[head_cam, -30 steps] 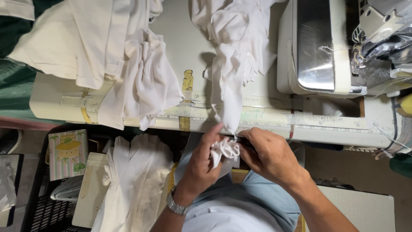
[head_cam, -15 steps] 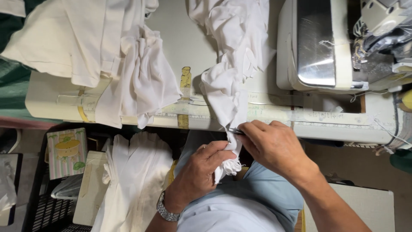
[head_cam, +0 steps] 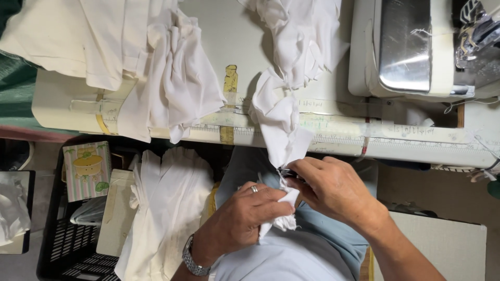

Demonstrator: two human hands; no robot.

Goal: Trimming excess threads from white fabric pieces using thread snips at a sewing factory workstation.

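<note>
A chain of small white fabric pieces (head_cam: 284,122) hangs from the sewing table's front edge (head_cam: 333,141) down to my lap. My left hand (head_cam: 245,216), with a ring and a wristwatch, is closed on the lowest white piece (head_cam: 284,221). My right hand (head_cam: 333,190) holds a small dark metal tool, likely thread snips (head_cam: 286,173), against the fabric just above the left hand. The tool is mostly hidden by the fingers.
A sewing machine (head_cam: 411,49) stands at the back right of the table. White cloth piles (head_cam: 166,78) lie at the left, another stack (head_cam: 166,208) sits below on a black crate (head_cam: 67,250). A small illustrated box (head_cam: 87,169) rests at the lower left.
Both hands moved down from the table edge toward my lap, drawing the fabric chain lower. The left hand shifted its hold to a lower piece.
</note>
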